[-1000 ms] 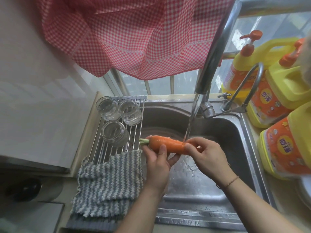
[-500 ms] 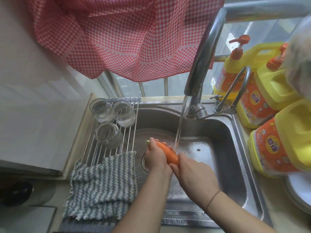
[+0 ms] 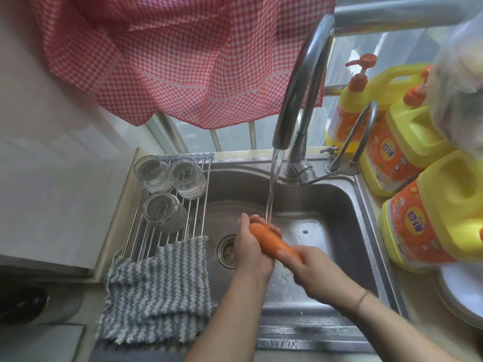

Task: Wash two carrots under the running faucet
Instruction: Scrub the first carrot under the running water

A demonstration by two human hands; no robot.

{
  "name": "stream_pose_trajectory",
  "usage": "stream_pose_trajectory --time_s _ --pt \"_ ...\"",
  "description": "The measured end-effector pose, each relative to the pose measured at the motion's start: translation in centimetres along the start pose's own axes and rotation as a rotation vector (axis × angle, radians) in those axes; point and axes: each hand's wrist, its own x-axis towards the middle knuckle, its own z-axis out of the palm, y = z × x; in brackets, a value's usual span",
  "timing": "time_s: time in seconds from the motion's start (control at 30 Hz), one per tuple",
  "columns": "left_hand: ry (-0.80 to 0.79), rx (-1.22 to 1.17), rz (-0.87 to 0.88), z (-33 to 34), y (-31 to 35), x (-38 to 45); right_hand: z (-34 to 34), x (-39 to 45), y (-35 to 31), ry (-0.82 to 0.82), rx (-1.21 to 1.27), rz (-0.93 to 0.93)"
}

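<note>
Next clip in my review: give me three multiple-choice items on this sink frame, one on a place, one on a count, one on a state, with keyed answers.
1. Where do the clear glass jars stand?
A. on the steel bar rack left of the basin
B. in the basin
C. beside the yellow bottles

2. How many jars?
A. two
B. three
C. five

3. What is the tap doing?
A. off
B. dripping
C. running

Answers:
1 A: the clear glass jars stand on the steel bar rack.
2 B: three show there.
3 C: a stream from the curved steel faucet lands on the orange carrot, held by the left hand and right hand.
</note>
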Motion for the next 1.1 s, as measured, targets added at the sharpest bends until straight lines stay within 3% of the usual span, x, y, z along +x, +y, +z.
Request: stream_pose_trajectory --time_s 0.07,0.1,0.23,0.4,0.6,0.73,1.1 --pt "0.056 -0.007 -0.025 0.5 -0.9 -0.6 0.9 -0.4 0.1 0.218 -0.489 -0.116" --pt "0.072 0.021 -0.003 0.5 -1.3 -0.8 1.2 -0.5 0.2 0.297 -0.611 -0.138" --pt "0.109 0.24 0.192 0.2 -1.9 -1.3 2.5 0.0 1.0 0.468 -0.841 -0.251" --pt "-0.057 0.481 0.163 -1.3 -1.2 -1.5 2.9 0.9 3.4 0.584 -0.861 -0.352" --pt "-0.249 0.414 0.078 -3.2 -0.2 -1.0 2.9 0.6 4.0 0.675 -0.769 -0.425" --pt "-0.284 0.343 0.057 -3.9 0.2 -1.0 2.5 0.6 4.1 0.682 -0.75 -0.458" --pt "-0.263 0.423 0.101 -3.4 0.4 -0.6 2.2 0.4 3.9 0.657 -0.801 -0.471"
